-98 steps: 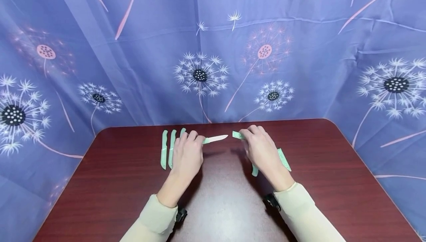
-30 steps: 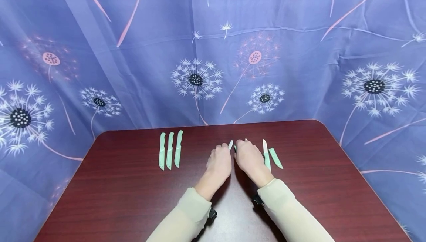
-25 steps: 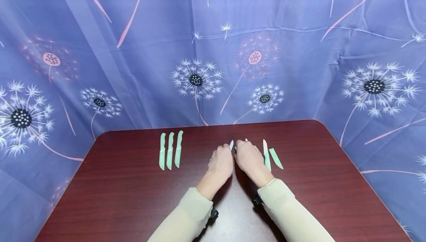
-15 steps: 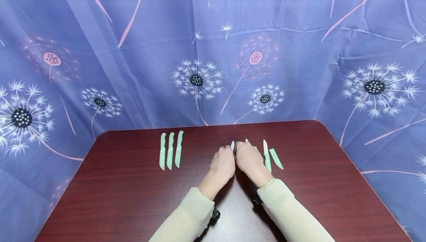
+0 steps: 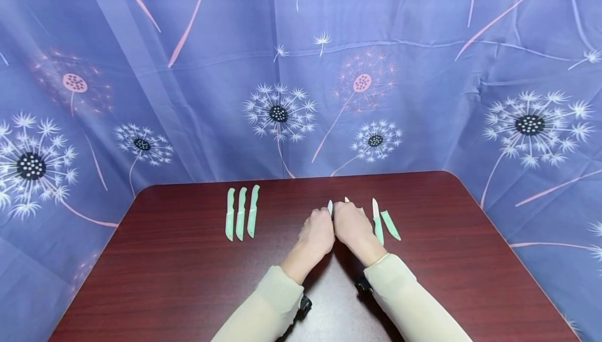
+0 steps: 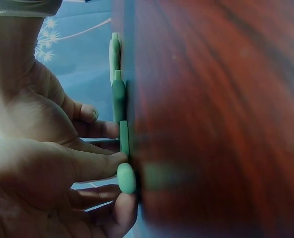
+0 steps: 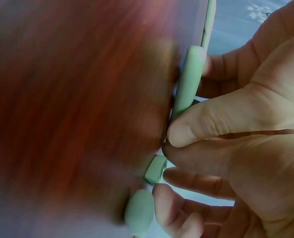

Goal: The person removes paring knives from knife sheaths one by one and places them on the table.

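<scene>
My left hand [image 5: 316,231] pinches the green handle [image 6: 126,178] of a small knife, low at the tabletop. Its pale blade [image 5: 330,207] points away from me, beyond the fingers. Right beside it, my right hand [image 5: 352,227] curls palm down, its fingertips at a green knife sheath [image 7: 156,169] and hiding most of it in the head view. A second bare knife lies partly under the right hand, its blade tip [image 5: 346,200] showing and its handle [image 7: 189,79] close to the thumb. To the right lie another unsheathed knife [image 5: 378,227] and a green sheath [image 5: 390,225].
Several feet of dark red wooden table [image 5: 178,279] spread around the hands. On the left, three sheathed green knives [image 5: 241,214] lie side by side. A blue dandelion-print cloth [image 5: 211,96] hangs behind the table and along both sides.
The left hand has brought its knife from the left, turned it to point away and lowered it beside the right hand. The right hand has moved its sheath down; lately only the left edged rightward.
</scene>
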A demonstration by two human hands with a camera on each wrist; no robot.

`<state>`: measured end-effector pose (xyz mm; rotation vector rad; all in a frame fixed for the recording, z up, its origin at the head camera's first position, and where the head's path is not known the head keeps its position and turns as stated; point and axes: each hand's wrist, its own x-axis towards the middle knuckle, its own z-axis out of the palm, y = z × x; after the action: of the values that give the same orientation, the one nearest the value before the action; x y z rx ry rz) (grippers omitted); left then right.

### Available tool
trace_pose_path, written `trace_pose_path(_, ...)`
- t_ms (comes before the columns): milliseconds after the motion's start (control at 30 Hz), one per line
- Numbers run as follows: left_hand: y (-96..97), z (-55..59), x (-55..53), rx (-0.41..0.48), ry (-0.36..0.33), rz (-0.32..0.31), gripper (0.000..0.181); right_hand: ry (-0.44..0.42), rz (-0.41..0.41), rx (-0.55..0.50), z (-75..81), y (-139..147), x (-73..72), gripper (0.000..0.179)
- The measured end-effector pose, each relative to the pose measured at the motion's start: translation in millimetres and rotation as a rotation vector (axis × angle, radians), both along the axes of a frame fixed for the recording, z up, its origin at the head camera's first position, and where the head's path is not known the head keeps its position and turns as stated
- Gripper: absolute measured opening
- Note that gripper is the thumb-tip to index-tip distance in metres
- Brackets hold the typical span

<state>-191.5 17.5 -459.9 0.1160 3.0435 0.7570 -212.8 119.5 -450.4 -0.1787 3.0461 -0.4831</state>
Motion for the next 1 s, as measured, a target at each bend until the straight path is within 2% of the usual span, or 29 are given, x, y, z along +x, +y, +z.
trace_pose_path(167, -1.0, -0.4, 1.3, -0.009, 0.012, -0.014, 0.021, 0.004, 0.016, -0.003, 1.1, 1, 1.1, 0.019)
trace_pose_path(400, -3.5, 0.5, 2.6, -0.009, 0.028, -0.003, 0.031, 0.022, 0.047, 0.019, 7.4, 2, 4.0, 0.015)
trace_pose_path(567, -5.1, 0.9, 3.5, 0.006, 0.022, -0.001, 0.029, 0.036, 0.051, 0.022, 11.5, 2, 5.6, 0.003)
trace_pose_path(800, -12.7, 1.3, 3.0, 0.010, 0.003, -0.003, 0.033, 0.073, 0.059, 0.028, 15.2, 1, 8.4, 0.012)
trace_pose_path(1000, -25.8, 4.1, 0.7, -0.004, 0.041, -0.010, 0.028, 0.102, 0.073, 0.042, 19.3, 0, 12.4, 0.018)
